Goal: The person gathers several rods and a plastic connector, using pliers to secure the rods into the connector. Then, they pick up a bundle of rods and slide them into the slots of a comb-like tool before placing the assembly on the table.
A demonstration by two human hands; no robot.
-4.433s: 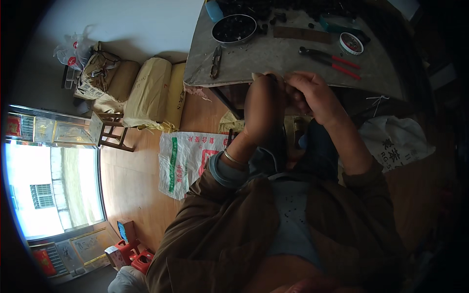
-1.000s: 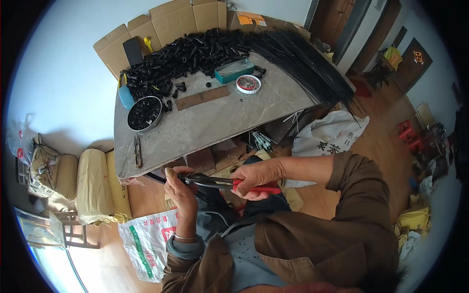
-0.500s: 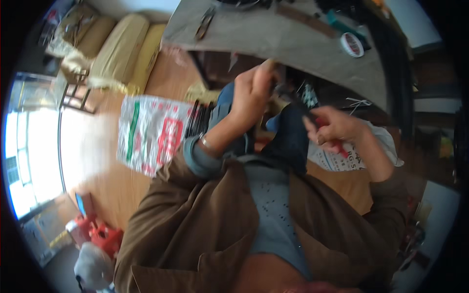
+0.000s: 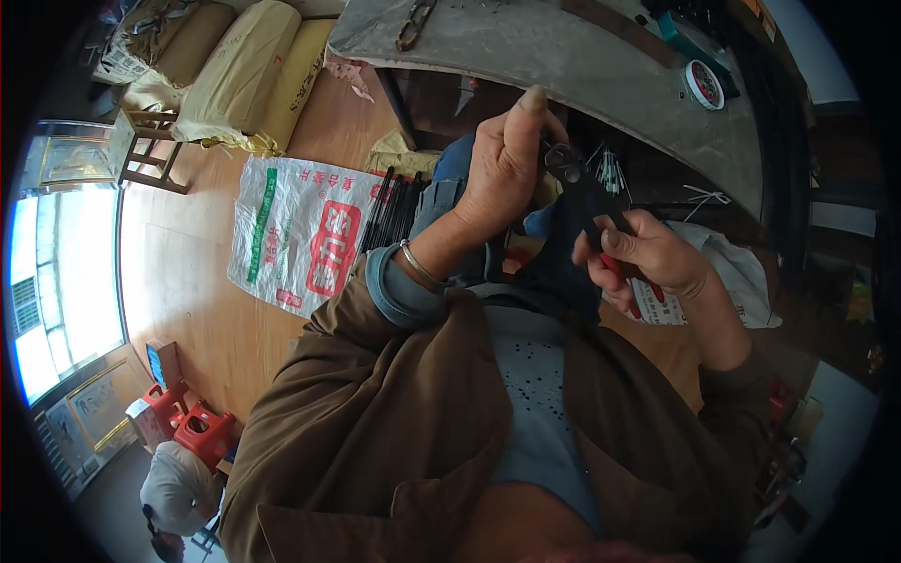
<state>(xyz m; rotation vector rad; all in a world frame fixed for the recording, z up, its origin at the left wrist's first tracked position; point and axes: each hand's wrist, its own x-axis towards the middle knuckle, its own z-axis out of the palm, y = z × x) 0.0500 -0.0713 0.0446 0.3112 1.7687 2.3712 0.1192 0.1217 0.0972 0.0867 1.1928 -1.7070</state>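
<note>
The left hand is curled shut, thumb up, on something too small to make out, while the right hand squeezes the red-handled pliers whose tip sits just beside it, so the pinching step seems on, and next needs steady aim.

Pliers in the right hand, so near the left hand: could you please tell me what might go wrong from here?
1. The pliers, gripped by the right hand, have their head right beside the left hand; a slip could pinch the raised thumb.
2. The work is done over the lap, away from the table, so a small part could drop among the black rods on the floor.
</note>
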